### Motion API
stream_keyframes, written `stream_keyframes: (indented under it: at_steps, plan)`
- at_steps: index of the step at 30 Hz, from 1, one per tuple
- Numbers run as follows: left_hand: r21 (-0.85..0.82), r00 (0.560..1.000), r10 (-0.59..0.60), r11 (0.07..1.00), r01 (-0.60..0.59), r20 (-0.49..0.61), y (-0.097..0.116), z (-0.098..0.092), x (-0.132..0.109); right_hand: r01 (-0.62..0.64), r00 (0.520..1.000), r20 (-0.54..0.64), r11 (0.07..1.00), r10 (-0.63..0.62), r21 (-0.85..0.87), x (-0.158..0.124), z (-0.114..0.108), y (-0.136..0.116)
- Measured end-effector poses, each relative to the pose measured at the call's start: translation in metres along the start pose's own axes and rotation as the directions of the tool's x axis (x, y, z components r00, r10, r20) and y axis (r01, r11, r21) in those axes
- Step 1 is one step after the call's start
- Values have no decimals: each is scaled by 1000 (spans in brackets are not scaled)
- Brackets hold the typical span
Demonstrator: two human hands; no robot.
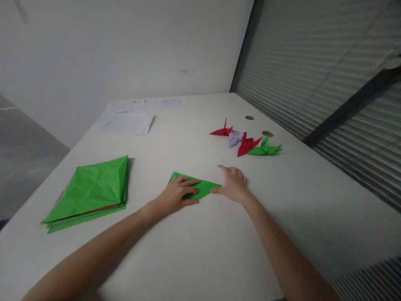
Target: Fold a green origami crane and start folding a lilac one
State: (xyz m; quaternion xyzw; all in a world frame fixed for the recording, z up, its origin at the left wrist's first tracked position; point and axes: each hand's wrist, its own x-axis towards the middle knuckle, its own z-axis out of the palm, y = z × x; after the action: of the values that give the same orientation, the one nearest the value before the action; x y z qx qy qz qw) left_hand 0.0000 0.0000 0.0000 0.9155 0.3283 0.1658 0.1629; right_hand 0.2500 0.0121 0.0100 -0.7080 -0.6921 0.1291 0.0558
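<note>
Left hand [176, 193] spread over green paper [206, 187], right hand [234, 184] splayed — long axis crosswise, narrow tip rightward.

The folded paper [206, 187] is green, the table [194, 246] white.

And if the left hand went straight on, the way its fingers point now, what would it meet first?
Probably the right hand, at the right tip of the paper under the left hand; exact depth is unclear.
</note>
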Motion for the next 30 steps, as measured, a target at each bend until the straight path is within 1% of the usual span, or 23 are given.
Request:
stream_keyframes:
  at_steps: [4, 6, 7, 8, 9, 10, 11, 12, 13, 15, 17, 19, 21, 26, 28, 30]
  plan:
    - [-4, 1000, -11, 1000, 11, 2, 2, 0, 1, -91, 996, 11, 996, 91, 10, 7, -15, 27]
    - [-7, 1000, -22, 1000, 23, 1, 4, -1, 1, -120, 992, -29, 992, 121, 45, 9, -21, 35]
    - [-9, 1000, -27, 1000, 27, 1, 5, -2, 2, -106, 991, -69, 991, 112, 79, 9, -24, 36]
    - [-10, 1000, -30, 1000, 30, 0, 6, -3, 2, -54, 992, -106, 991, 67, 124, 8, -25, 36]
    - [-10, 1000, -29, 1000, 29, -2, 7, -4, 2, 39, 991, -132, 984, -15, 175, 7, -26, 34]
    - [-7, 1000, -26, 1000, 26, -8, 8, -4, 2, 161, 981, -145, 961, -131, 224, 6, -26, 31]
    - [-1, 1000, -24, 1000, 24, -16, 9, -5, 2, 293, 954, -141, 919, -264, 264, 4, -25, 26]
    - [7, 999, -21, 1000, 21, -26, 10, -4, 2, 409, 912, -118, 864, -392, 295, 2, -24, 21]
    - [17, 999, -18, 1000, 19, -38, 12, -4, 2, 489, 869, -88, 819, -486, 301, -1, -21, 15]
    - [40, 998, -13, 999, 16, -68, 14, -1, 2, 558, 818, -35, 778, -574, 288, -4, -15, 5]
    - [64, 995, -4, 998, 10, -96, 15, 2, 2, 605, 777, -19, 739, -629, 298, -6, -10, -1]
    - [90, 993, 8, 996, 3, -121, 16, 5, 1, 644, 745, -34, 705, -666, 297, -5, -5, -3]
    - [112, 990, 20, 994, -4, -141, 16, 6, 0, 680, 721, -63, 686, -690, 259, -3, -3, -2]
    - [111, 982, 26, 994, -5, -186, 17, 8, 0, 758, 651, -129, 649, -748, 61, -4, -2, -6]
    - [118, 978, 26, 993, -1, -207, 17, 9, 0, 767, 629, -152, 641, -762, -35, -7, -3, -10]
    - [151, 974, 38, 988, -4, -223, 16, 10, -1, 771, 606, -206, 631, -769, -86, -11, -4, -15]
